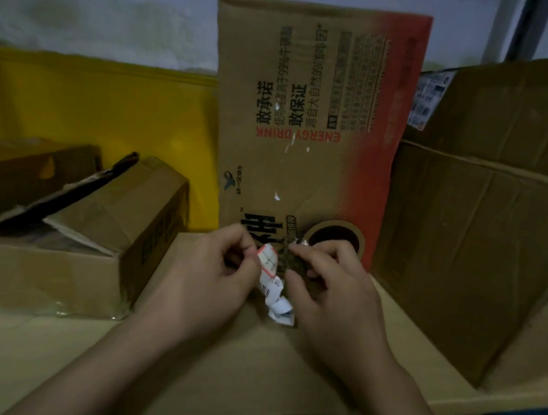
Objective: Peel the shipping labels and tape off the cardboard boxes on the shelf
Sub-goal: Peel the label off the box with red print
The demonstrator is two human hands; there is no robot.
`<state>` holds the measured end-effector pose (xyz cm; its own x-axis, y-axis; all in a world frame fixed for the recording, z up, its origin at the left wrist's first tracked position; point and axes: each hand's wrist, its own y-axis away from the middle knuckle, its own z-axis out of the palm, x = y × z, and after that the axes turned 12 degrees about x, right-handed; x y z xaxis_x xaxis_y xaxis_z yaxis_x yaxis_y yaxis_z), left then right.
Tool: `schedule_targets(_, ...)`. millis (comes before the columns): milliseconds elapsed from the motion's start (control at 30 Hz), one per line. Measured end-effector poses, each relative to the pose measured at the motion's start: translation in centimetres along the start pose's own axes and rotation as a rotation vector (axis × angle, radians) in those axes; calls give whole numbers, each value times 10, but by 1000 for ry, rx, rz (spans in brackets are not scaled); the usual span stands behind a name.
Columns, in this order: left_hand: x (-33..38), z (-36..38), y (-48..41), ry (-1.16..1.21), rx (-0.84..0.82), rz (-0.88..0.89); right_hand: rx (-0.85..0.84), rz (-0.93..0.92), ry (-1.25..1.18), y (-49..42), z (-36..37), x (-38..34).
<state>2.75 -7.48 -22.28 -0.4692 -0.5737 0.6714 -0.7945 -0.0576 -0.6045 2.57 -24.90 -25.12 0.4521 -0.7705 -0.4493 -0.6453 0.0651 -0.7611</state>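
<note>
Both hands meet low in front of the tall flattened brown cardboard box with red-fading print and black Chinese lettering [310, 125], which stands upright against the pale wall at the back of the shelf. Between them is a crumpled white paper shipping label with a red edge [273, 278], already free of any box and hanging in folds just above a flat cardboard sheet [247, 359] that lies on the shelf. The left hand [220, 269] has its fingers curled in and pinches the label's upper left edge. The right hand [332, 283] is curled too, its fingertips pressing a darker crumpled wad [297, 262] against the label. I take that wad to be peeled tape, though it is too dim to be sure. Both wrists come up from below, palms turned inward toward each other. This looks to me like balling up the peeled scraps, with the peeling on this box done. The next move probably calls for discarding the ball, then reaching right to the large plain brown cardboard box [487, 233], where a white printed label [428, 102] remains stuck near its upper left corner. Lifting one corner of it with a fingernail would come first. An open brown box with loose flaps [91, 219] sits to the left, before a yellow panel [88, 108].
</note>
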Motion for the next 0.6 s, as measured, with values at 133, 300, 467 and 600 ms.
schedule_targets(133, -3, -3, -1, 85, -44, -38, 172, 82, -39, 13, -11, -8)
schedule_targets(300, 2, -12, 0, 165, -43, -53, 196, 163, -97, 19, -26, -12)
schedule_targets(467, 27, -10, 4, 587, -145, -212, -22, 496, -535, 21, -49, -28)
schedule_targets(600, 45, 9, 16, 688, -198, -174, -58, 646, -764, 30, -84, -40)
